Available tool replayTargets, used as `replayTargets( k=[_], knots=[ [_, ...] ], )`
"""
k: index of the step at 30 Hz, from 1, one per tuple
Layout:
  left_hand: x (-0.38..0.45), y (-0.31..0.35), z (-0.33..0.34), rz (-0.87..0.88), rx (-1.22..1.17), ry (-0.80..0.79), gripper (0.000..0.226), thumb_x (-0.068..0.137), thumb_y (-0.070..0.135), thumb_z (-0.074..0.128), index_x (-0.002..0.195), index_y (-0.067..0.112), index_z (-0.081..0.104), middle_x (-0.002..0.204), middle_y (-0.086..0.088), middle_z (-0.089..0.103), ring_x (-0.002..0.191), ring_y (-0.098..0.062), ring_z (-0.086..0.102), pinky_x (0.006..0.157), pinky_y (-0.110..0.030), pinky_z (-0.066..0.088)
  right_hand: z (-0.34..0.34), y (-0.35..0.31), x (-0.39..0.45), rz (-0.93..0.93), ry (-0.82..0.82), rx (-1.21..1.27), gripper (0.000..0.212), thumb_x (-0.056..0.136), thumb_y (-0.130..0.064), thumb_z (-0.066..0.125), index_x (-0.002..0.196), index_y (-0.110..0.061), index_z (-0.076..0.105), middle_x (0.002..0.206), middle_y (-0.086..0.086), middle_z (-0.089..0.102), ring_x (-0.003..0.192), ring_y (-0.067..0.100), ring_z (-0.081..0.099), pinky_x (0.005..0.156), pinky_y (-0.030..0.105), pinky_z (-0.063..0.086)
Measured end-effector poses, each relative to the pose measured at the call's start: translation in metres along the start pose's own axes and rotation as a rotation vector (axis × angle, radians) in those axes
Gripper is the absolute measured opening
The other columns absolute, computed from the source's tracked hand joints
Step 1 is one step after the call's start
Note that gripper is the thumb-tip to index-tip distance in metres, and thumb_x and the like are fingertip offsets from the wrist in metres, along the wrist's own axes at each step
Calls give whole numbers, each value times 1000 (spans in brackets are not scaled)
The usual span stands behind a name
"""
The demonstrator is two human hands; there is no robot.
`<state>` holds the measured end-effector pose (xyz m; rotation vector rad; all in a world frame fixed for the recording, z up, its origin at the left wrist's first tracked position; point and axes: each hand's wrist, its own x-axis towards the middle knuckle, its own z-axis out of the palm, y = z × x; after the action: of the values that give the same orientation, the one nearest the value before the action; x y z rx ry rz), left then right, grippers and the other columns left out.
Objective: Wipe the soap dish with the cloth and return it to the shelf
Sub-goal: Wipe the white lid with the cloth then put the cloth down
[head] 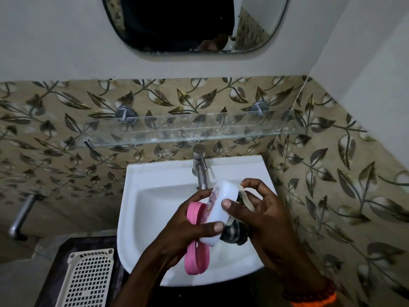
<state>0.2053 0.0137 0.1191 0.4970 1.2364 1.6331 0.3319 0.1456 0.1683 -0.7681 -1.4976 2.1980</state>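
Wiping soap dish [221, 209] with cloth [234, 234], both hands [183, 231] [263, 216] clamped on them over sink [155, 173]; glass shelf [188, 131] still waiting.

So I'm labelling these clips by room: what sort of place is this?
A small bathroom, most likely in a home. A white wash basin with a metal tap sits below a glass shelf and a wall mirror, with leaf-patterned tiles behind.

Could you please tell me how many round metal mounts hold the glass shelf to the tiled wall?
2: one metal mount at the left end of the glass shelf, one towards its right end. None seems hidden.
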Motion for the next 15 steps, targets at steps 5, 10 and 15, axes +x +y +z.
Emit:
replayTargets(
  k=[5,10,15],
  knots=[
    [-13,13,-8,-276,-591,-244,68,81,35,88,134,1,62,121,-25,69,106,-38,67,95,-45,54,-12,-15,0,138,-138,192,43,64,-7,89,102,-17,71,92,21,71,75,29,69,71,35,58],
    [-13,22,-3,-266,-582,-269,75,86,15,77,149,-3,39,134,-23,48,127,-39,40,106,-50,35,-12,-26,-1,143,-247,151,46,67,6,85,110,-6,71,92,17,75,72,25,71,65,29,60],
    [-22,21,-10,37,-182,-168,42,87,13,78,123,-4,67,116,-24,74,108,-41,70,94,-47,58,-10,-32,-10,-79,83,-109,44,59,-18,91,102,-18,81,95,18,80,79,28,71,70,37,59]
  ],
)
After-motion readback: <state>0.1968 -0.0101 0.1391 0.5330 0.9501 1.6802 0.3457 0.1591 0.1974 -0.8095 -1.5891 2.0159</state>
